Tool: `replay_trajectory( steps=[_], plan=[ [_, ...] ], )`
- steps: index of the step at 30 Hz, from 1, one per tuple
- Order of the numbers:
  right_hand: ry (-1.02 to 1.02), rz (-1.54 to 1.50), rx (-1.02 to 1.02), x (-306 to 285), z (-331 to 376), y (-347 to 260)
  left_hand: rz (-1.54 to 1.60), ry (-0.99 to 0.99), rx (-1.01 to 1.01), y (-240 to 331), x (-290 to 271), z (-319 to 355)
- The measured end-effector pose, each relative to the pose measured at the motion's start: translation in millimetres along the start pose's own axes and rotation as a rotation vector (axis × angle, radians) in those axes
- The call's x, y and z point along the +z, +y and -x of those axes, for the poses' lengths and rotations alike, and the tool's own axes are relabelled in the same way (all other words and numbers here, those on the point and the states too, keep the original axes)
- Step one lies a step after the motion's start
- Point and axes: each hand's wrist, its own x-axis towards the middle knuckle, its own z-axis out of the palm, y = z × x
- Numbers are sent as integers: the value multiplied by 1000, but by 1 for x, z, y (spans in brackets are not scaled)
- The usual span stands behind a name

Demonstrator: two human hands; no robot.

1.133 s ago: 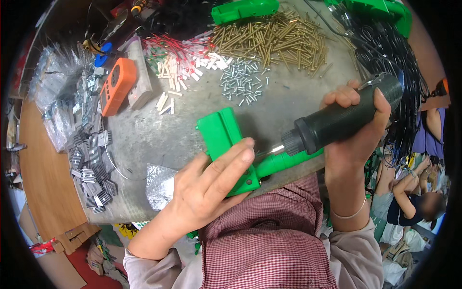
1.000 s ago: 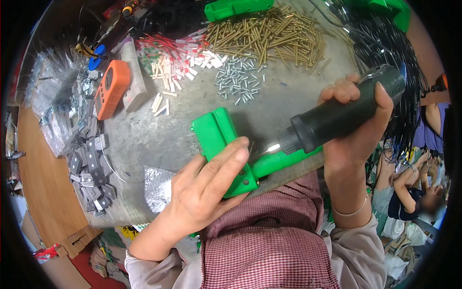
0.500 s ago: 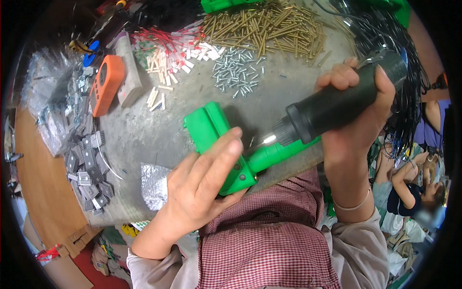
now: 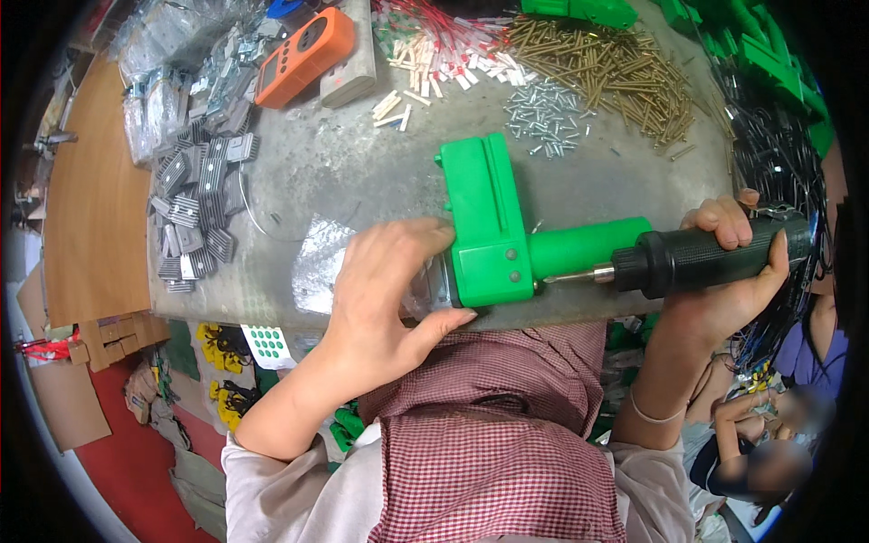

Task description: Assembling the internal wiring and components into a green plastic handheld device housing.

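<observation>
A green plastic housing (image 4: pixel 493 226) lies on the grey table (image 4: pixel 362 172) near its front edge. My left hand (image 4: pixel 389 290) presses against its left end and holds it steady. My right hand (image 4: pixel 724 271) is wrapped around a black electric screwdriver (image 4: pixel 706 258). The screwdriver lies almost level and points left. Its metal bit (image 4: pixel 566 277) touches the housing's front face, beside two small screw heads.
Loose silver screws (image 4: pixel 543 113) and a heap of brass screws (image 4: pixel 606 68) lie behind the housing. An orange meter (image 4: pixel 303 54), grey metal heat sinks (image 4: pixel 195 213) and red-tipped wires (image 4: pixel 434 41) sit at the left and back. More green housings (image 4: pixel 760 63) and black cables (image 4: pixel 778 154) are at right.
The housing has been turned so its long body points away and sits closer to the table's front edge. My left hand shifted to its left end. The screwdriver dropped to nearly level.
</observation>
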Motion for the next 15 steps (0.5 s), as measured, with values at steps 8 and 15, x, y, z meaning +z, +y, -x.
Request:
replay_trajectory(
  steps=[8, 15],
  plan=[
    [23, -3, -13, 3, 10, 10, 6, 16, 18, -7, 3, 5],
    [50, -31, -44, 1, 11, 8, 12, 26, 43, -5, 0, 4]
  ],
)
